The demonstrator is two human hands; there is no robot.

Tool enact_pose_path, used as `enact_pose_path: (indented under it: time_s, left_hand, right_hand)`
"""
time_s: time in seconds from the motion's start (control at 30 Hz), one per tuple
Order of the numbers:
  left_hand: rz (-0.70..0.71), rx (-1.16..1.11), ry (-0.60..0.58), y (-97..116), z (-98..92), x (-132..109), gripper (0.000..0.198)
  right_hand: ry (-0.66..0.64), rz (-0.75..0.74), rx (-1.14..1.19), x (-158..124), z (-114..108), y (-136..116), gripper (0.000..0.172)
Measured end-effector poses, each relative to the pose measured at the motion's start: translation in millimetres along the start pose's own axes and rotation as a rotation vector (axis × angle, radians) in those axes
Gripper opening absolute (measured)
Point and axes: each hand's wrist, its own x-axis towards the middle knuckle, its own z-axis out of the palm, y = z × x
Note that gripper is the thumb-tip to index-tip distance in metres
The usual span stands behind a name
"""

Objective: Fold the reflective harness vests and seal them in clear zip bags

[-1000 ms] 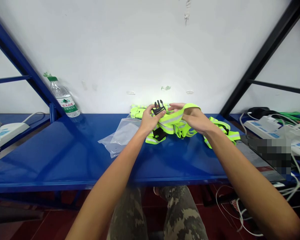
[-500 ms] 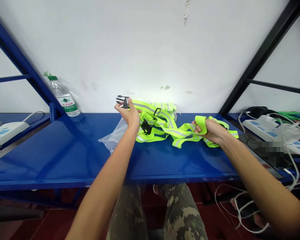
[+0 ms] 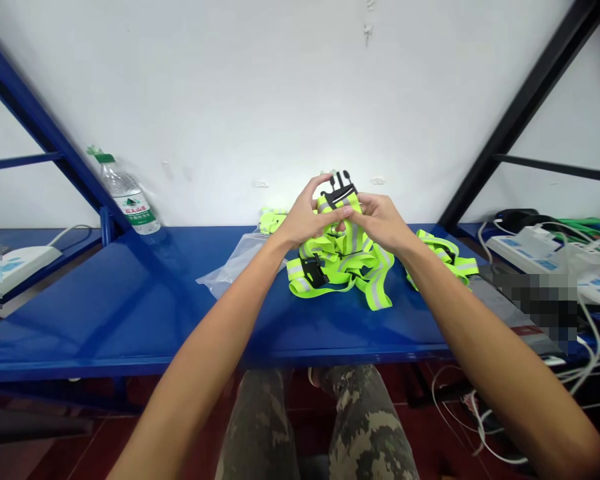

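Note:
Both my hands have met above the table around one neon-yellow reflective strap (image 3: 353, 240) with a grey stripe. My left hand (image 3: 301, 219) pinches it from the left, thumb across the webbing just below a black prong buckle (image 3: 341, 195). From the other side my right hand (image 3: 381, 219) grips the same strap, its fingers partly hidden behind it. The buckle's prongs point up. Below hang loops of the webbing, and a second black buckle piece (image 3: 314, 272) lies among them near the table.
More yellow strap (image 3: 439, 252) lies to the right, and another bundle (image 3: 271, 221) at the back left. A clear plastic bag (image 3: 237, 263) is on the blue table (image 3: 105, 307). A water bottle (image 3: 133, 200) leans on the wall. Power strips and cables (image 3: 530, 250) are at right.
My left hand has moved right with the prong buckle, turning its prongs upward. My right hand has come left to join it on the strap, leaving a bundle at the right.

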Motion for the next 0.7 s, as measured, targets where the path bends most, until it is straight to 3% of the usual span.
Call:
enact_pose_path:
  time_s: [0.1, 0.23, 0.33, 0.43, 0.57, 0.7]
  left_hand:
    - [0.027, 0.225, -0.015, -8.7, -14.2, -4.1, 0.096]
    - [-0.001, 0.564, -0.093, -24.0, -33.3, -16.3, 0.110]
    - [-0.098, 0.670, -0.123, -33.6, -40.6, -27.8, 0.092]
    - [-0.256, 0.755, -0.144, -35.4, -44.2, -33.1, 0.074]
    - [-0.378, 0.586, -0.147, -29.7, -48.9, -28.1, 0.055]
    - [-0.409, 0.068, 0.109, -31.0, -54.7, -11.8, 0.019]
  right_hand:
    - [0.121, 0.039, 0.004, 3.8, -11.7, 4.1, 0.036]
    - [0.470, -0.085, -0.149, 7.6, -45.4, 9.6, 0.015]
    - [0.628, -0.171, -0.109, 12.2, -69.6, 9.3, 0.008]
    - [0.619, -0.099, 0.171, 13.9, -81.5, 0.7, 0.014]
    - [0.524, 0.059, 0.279, 7.8, -77.6, -13.2, 0.016]
    - [0.572, 0.176, 0.364, 1.6, -68.5, -10.5, 0.018]
